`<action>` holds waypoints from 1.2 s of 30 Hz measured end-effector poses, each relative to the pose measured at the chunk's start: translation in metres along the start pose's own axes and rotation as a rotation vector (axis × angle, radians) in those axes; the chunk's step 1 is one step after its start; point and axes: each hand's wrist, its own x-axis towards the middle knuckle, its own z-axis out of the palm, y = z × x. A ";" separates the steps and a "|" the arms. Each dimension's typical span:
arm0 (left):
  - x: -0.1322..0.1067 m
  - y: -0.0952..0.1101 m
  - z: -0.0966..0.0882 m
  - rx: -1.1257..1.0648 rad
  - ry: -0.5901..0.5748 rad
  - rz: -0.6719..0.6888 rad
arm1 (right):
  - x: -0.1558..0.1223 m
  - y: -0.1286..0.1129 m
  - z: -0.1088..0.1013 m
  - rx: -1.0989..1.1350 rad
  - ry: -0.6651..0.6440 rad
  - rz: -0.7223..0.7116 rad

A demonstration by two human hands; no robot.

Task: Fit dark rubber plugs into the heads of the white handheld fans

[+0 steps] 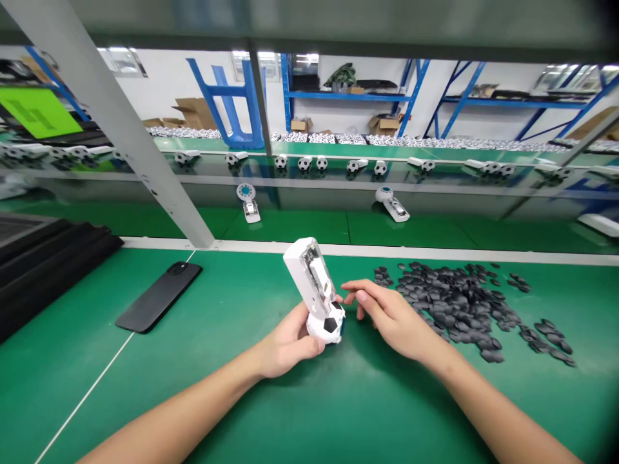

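This is a factory production floor, set up as an assembly line. A long desk (97,399) is topped with a green work mat and edged at the back by a white strip (387,251). Behind it, grey metal uprights (133,142) carry a second green tier (300,225) holding white devices (246,200). Small black-and-white footballs (304,163) stand in a row further along, and a heap of black pieces (454,309) lies on the desk. Beyond, blue steel shelving (348,96) holds cardboard boxes (384,124) against white walls (159,84).
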 end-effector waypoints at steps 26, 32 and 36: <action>0.204 0.081 -0.141 1.205 0.809 -0.467 | 0.012 0.030 -0.044 -0.435 0.268 0.100; 0.176 0.085 -0.150 1.157 0.672 -0.522 | 0.010 0.030 -0.047 -0.435 0.265 0.124; 0.169 0.099 -0.156 1.168 0.571 -0.525 | 0.010 0.030 -0.048 -0.431 0.273 0.113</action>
